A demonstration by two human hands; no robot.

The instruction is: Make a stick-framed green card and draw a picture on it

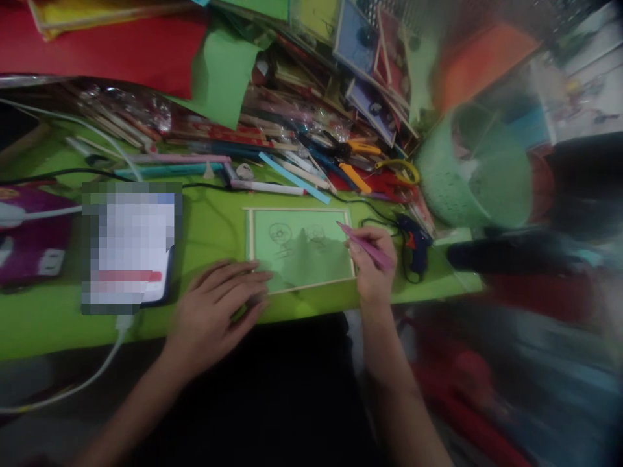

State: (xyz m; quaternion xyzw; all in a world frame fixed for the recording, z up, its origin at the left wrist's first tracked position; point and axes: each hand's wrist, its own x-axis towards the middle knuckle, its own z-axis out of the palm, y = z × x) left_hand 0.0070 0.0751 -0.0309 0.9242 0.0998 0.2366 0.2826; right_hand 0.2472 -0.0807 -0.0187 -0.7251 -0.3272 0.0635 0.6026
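Note:
A green sheet of paper (304, 259) edged with thin wooden strips lies on the green table, with two round figures drawn in dark lines on it. My left hand (226, 295) is open, its fingers stretched over the sheet's lower left corner. At the right edge of the sheet, my right hand (374, 259) grips a pink pen (367, 248). The pen tilts up to the left, its tip near the sheet's upper right corner; whether it touches the paper I cannot tell.
A phone (131, 250) with a blurred screen and a white cable lies at left. A blue glue gun (415, 243) sits right of the sheet, by a green basket (467, 168). Pens, yellow-handled scissors (403, 170), pliers and wooden sticks crowd the back.

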